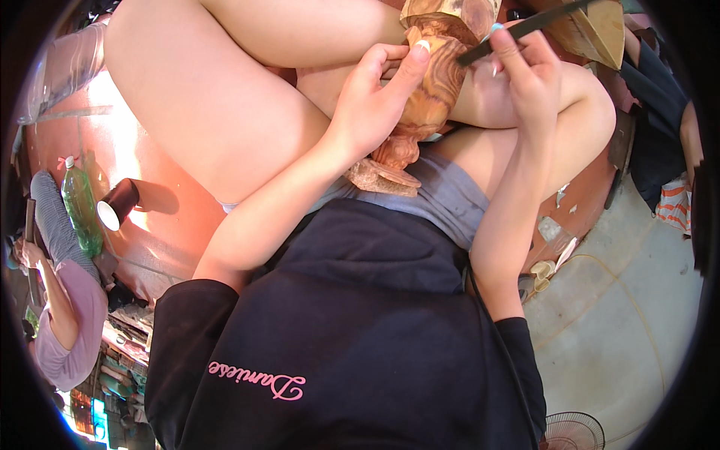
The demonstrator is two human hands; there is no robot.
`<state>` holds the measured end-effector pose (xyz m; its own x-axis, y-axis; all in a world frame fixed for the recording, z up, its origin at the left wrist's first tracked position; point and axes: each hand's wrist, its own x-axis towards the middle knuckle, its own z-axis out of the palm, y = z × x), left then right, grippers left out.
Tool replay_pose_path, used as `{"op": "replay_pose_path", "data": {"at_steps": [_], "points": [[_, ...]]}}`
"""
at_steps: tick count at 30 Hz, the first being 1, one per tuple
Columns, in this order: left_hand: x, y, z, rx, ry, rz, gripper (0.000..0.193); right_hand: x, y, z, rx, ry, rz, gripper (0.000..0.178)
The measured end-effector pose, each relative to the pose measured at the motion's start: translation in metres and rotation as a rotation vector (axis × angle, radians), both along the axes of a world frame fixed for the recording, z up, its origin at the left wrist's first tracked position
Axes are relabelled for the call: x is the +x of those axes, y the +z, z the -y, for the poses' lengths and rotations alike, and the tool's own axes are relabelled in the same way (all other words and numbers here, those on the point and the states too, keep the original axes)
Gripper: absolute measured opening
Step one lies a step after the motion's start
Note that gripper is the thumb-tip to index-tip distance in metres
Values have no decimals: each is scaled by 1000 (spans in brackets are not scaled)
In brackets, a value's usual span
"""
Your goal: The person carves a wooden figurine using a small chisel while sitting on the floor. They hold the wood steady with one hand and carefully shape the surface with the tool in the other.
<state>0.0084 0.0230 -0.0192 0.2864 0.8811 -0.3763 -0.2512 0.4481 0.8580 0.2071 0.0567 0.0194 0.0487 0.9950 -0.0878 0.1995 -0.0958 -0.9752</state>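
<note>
A turned wooden piece [433, 88] with swirling brown grain leans across my lap, between my bare legs. Its narrow carved neck and flat base [386, 178] rest toward my waist, while the upper end runs out of the picture. My left hand [375, 97] grips the side of the wood, thumb laid along its surface. In my right hand [531, 75] is a long, thin, dark bar [540, 24], like a flat file, pinched between thumb and fingers. The bar's lower tip lies at the wood's right side; whether it touches, I cannot tell.
On the reddish tiles to the left stand a green plastic bottle [81, 206] and a dark cup [118, 204] lying on its side. A person in a lilac shirt [79, 322] sits beyond them. A pale wooden block [592, 34] is at upper right, a fan [574, 433] at lower right.
</note>
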Motion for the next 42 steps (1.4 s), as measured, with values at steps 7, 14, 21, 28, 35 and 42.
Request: {"op": "replay_pose_path", "data": {"at_steps": [7, 14, 21, 28, 35, 42], "points": [[-2, 2, -2, -39, -22, 9, 59, 1, 4, 0, -120, 116, -147, 14], [-1, -1, -1, -76, -57, -37, 80, 2, 5, -2, -39, 19, -239, 16], [1, 0, 2, 28, -92, -129, 92, 4, -3, -4, 37, -64, -44, 12], [2, -10, 4, 44, -97, -123, 89, 13, -2, 14, -96, 158, -281, 10], [1, 21, 4, 241, -264, -462, 101, 11, -8, 2, 32, -38, -392, 13], [6, 22, 6, 376, -316, -674, 86, 7, 4, -1, -24, -69, -235, 16]]}}
